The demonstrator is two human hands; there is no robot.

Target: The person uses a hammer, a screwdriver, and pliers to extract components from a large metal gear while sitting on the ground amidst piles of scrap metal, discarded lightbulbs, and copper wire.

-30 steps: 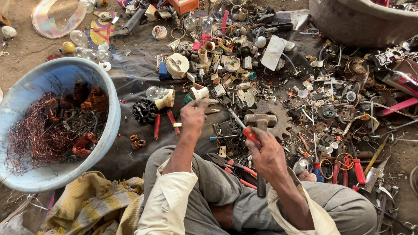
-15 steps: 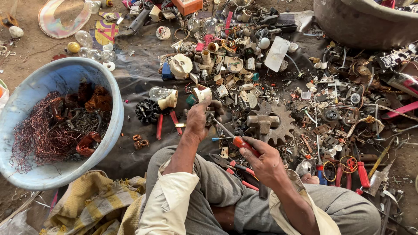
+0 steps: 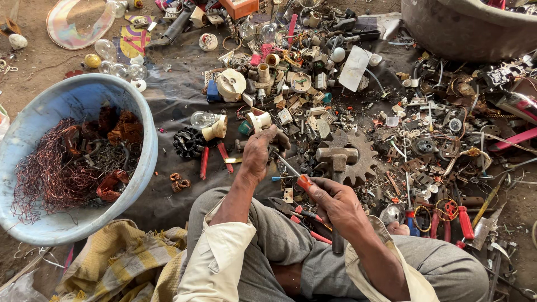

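A dark ground sheet (image 3: 179, 95) covers the dirt floor and carries nearly everything, which keeps the small scrap off the soil and within arm's reach of the seated person. At the far right stands a big grey tub (image 3: 464, 28); its contents are out of sight. At the near left sits a pale blue plastic basin (image 3: 142, 134), holding a tangle of reddish copper wire (image 3: 47, 173) with darker metal bits and a few wound coils on top, apparently a sorted pile kept apart from the mixed litter. A yellow checked cloth (image 3: 120, 265) lies crumpled just beside the basin's near edge.

The scrap heap (image 3: 425, 140) of sockets, bulb parts, clips and wires spreads across the right and far side. In the middle a toothed gear wheel (image 3: 363, 159) lies flat, and a hammer (image 3: 337, 168) rests with its head on it and its handle running back toward the person's lap, placed to be picked up at once.

The left hand (image 3: 258, 154) is closed around a small piece of scrap, pinning it against the sheet so it stays steady; what the piece is cannot be made out. The right hand (image 3: 335, 201) has its fingers wrapped tight on the orange handle of a screwdriver (image 3: 293, 173), whose thin shaft slants up and left so the tip meets the piece under the left hand. Red-handled pliers (image 3: 215, 159) lie just left of that hand.
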